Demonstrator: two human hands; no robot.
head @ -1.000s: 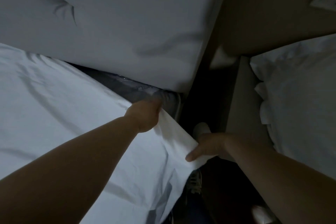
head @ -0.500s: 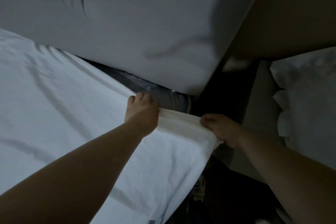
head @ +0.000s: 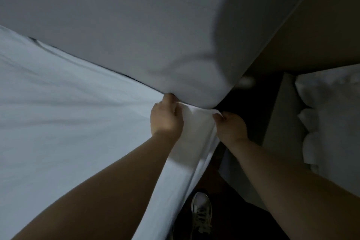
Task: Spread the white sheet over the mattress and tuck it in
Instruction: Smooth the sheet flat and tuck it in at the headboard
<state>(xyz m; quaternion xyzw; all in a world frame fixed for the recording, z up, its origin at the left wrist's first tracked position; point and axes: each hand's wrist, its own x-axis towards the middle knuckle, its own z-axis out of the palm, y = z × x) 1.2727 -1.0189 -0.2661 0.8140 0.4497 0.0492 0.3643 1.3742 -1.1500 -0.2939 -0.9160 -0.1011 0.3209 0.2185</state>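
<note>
The white sheet (head: pixel 58 122) lies over the mattress on the left, and its top edge reaches the grey padded headboard (head: pixel 136 25). My left hand (head: pixel 166 118) grips the sheet's edge right at the seam under the headboard, with its fingertips hidden there. My right hand (head: pixel 230 128) pinches the sheet's corner at the bed's corner, a short way to the right. A bunched fold of sheet (head: pixel 196 119) stretches between the two hands. The mattress itself is covered and out of sight.
A dark narrow gap of floor (head: pixel 253 99) runs beside the bed. A second bed with white pillows (head: pixel 331 113) stands at the right behind a pale side panel (head: pixel 280 113). My shoe (head: pixel 201 212) stands on the floor below the sheet's hanging side.
Both hands have drawn the sheet's edge up to the headboard. The dark strip of bare mattress seen earlier is now covered. The right hand has come closer to the left.
</note>
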